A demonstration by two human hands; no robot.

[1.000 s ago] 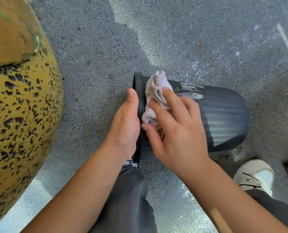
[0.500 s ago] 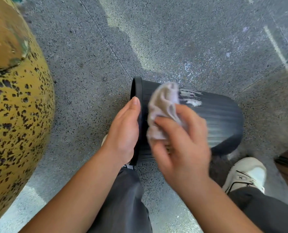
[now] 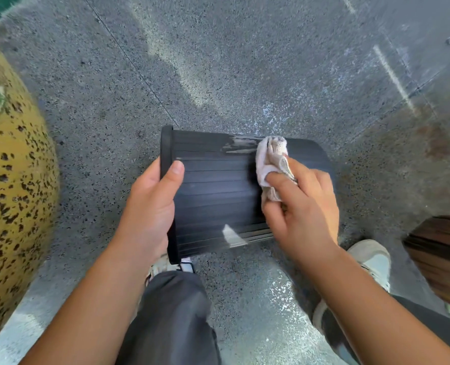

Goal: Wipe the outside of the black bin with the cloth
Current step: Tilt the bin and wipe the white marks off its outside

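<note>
Black bin [image 3: 216, 196] on its side at frame centre, held off the speckled floor [image 3: 218, 75], rim toward 9 o'clock. Cloth [image 3: 269, 164] bunched at 3 o'clock on ribbed wall, beside whitish smear [image 3: 238, 147]. Right hand [image 3: 301, 206] fingers curled, pinching cloth against bin. Left hand [image 3: 150, 212] wrapped around rim, thumb on wall. Yellow spotted pot [image 3: 13, 193] at 9 o'clock, white shoe [image 3: 371, 259] at 4.

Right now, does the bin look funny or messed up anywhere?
Yes. The black bin lies tipped on its side, not standing. A whitish smear streaks its upper wall beside the cloth, and a pale patch marks its lower edge.
</note>
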